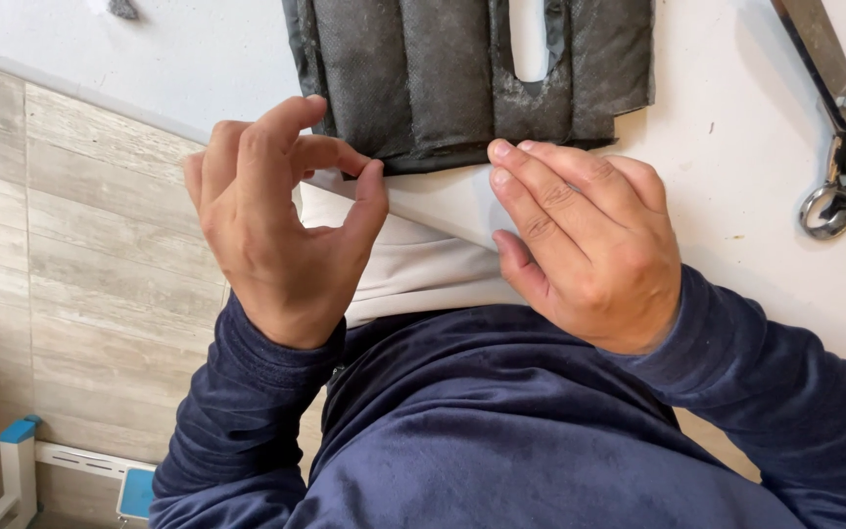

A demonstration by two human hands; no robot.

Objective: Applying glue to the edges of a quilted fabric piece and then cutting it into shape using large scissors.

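A dark grey felt piece [462,78] is laid flat on the white tabletop [727,196], its lower edge near the tabletop's front edge. The piece is folded in long vertical pleats, with a narrow slot cut near its upper right. The left hand [281,225] is held at the piece's lower left corner; its grip is curled, thumb tip and index finger nearly pressed together at the felt edge, but whether the felt is actually pinched cannot be told. The right hand [585,245] is laid flat on the tabletop just below the piece, fingers held together and straight, fingertips touching the felt's lower edge, nothing gripped. Metal scissors [839,127] are seen at far right on the tabletop, well apart from both hands. Navy sleeves and a white shirt hem are seen below. Wood-look floor [80,245] is visible at left.
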